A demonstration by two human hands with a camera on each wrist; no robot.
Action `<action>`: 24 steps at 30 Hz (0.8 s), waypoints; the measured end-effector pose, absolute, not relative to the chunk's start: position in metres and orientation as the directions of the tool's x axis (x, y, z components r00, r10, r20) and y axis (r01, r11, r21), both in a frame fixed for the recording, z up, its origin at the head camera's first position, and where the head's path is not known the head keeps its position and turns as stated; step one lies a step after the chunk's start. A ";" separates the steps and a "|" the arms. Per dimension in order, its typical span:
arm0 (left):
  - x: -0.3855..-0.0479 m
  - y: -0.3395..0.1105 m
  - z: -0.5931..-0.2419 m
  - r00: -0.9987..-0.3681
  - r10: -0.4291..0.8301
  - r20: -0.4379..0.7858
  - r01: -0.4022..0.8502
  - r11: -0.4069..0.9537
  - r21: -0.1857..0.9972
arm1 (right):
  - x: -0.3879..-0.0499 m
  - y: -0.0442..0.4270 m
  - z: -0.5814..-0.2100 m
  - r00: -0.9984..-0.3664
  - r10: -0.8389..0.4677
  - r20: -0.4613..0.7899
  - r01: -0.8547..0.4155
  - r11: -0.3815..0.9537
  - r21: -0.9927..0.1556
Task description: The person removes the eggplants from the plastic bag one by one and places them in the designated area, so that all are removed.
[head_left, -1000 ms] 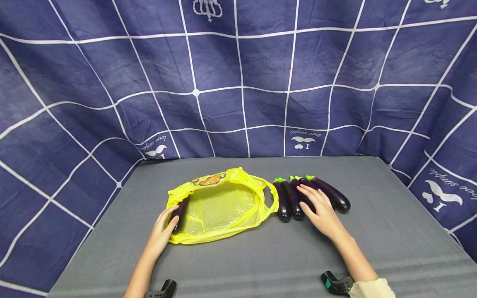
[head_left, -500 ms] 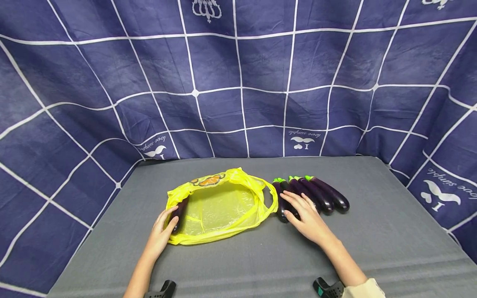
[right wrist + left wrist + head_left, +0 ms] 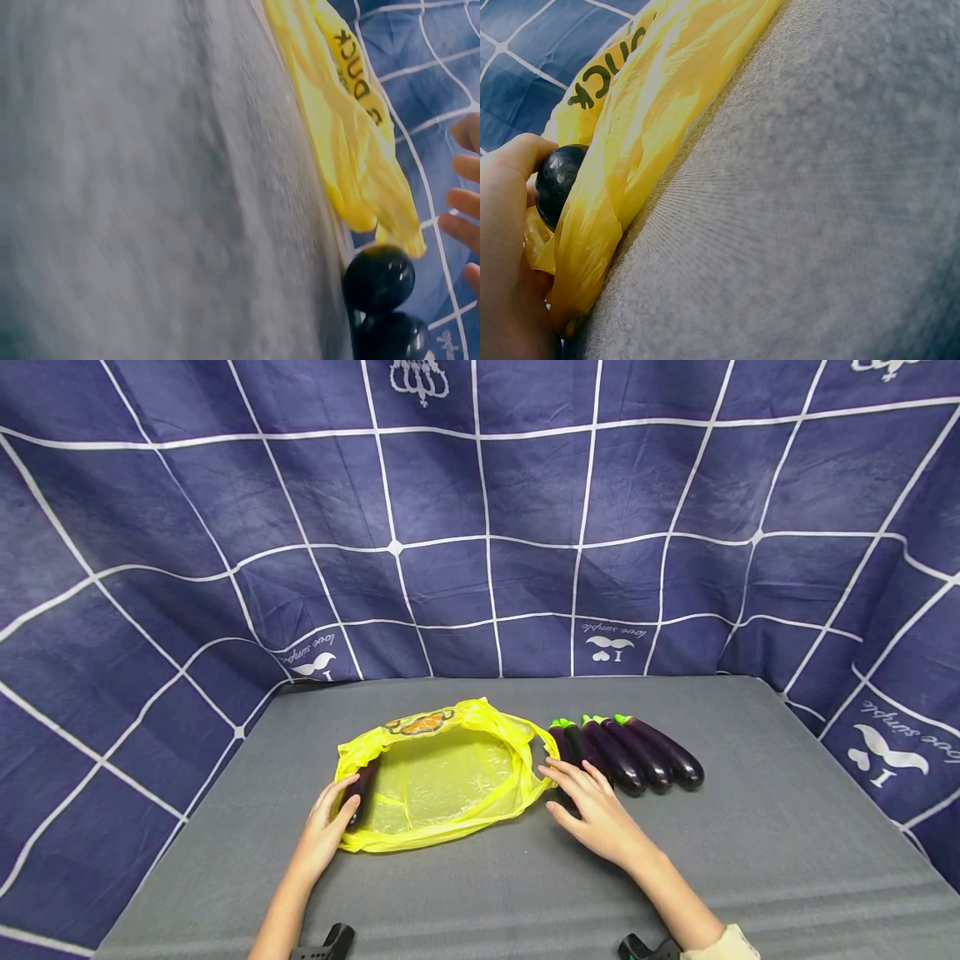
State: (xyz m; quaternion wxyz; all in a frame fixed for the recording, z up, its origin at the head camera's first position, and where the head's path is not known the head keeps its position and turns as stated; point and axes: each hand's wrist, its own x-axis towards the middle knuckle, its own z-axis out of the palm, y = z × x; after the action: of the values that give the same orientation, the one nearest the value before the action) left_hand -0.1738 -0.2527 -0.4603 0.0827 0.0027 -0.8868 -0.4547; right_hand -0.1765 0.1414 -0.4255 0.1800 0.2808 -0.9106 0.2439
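A yellow plastic bag (image 3: 442,837) lies with its mouth spread open on the grey surface. Inside its left end is a dark purple eggplant (image 3: 366,785). My left hand (image 3: 318,831) grips that eggplant at the bag's left edge; in the left wrist view the thumb lies against the eggplant's rounded end (image 3: 559,184). To the bag's right, several eggplants (image 3: 630,756) lie side by side, green stems away from me. My right hand (image 3: 600,822) hovers over the leftmost ones, fingers apart and holding nothing, partly hiding them. The right wrist view shows its fingers (image 3: 465,202) clear of two eggplant ends (image 3: 379,277).
The bag's handle loop (image 3: 551,760) reaches the leftmost eggplants, close to my right fingertips. A grey cloth-covered table (image 3: 480,902) extends around everything. A blue curtain (image 3: 525,485) with white grid lines hangs behind and at both sides.
My right hand has moved left across the row of eggplants, from its middle to the leftmost ones near the bag's handle. My left hand and the bag have stayed put.
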 end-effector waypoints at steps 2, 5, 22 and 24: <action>-0.174 -0.252 -0.460 -0.988 -0.078 0.137 0.067 0.579 0.813 | -0.174 0.138 -0.425 -0.776 -0.437 0.455 -0.605 0.720 -0.339; -0.174 -0.252 -0.460 -0.987 -0.078 0.139 0.070 0.576 0.814 | -0.172 0.133 -0.425 -0.768 -0.459 0.448 -0.618 0.715 -0.327; -0.174 -0.254 -0.461 -0.986 -0.069 0.151 0.086 0.568 0.819 | -0.179 0.085 -0.409 -0.689 -0.603 0.403 -0.716 0.652 -0.250; -0.175 -0.254 -0.462 -0.984 -0.072 0.161 0.091 0.572 0.815 | -0.181 0.078 -0.407 -0.681 -0.618 0.392 -0.725 0.644 -0.243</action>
State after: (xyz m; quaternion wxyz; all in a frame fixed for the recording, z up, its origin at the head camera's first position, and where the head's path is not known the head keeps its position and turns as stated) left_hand -0.1746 -0.2537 -0.4616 0.0883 -0.0054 -0.8822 -0.4625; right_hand -0.1811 0.0783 -0.4068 0.1379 0.3747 -0.8962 0.1935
